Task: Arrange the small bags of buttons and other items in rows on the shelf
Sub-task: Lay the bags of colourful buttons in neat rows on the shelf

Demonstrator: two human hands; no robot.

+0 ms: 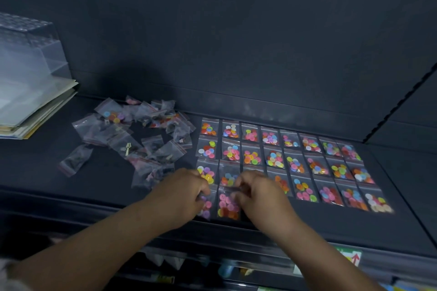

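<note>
Pinch by our right hand (257, 194) on top seal of small clear zip bag of pink-orange buttons (228, 207), right of loose bag heap (142, 134); left hand (186, 196) grip we cannot tell. Light, slippery: best held by seal.

Clear, glossy plastic everywhere here: the small bags (274, 146) look thin and wrinkled and catch the light, the coloured buttons (275, 159) inside look smooth, shiny plastic, the shelf (35, 168) looks dark and matt, the box (26, 49) is transparent plastic, the stacked sheets (35, 111) look like matt paper.
</note>
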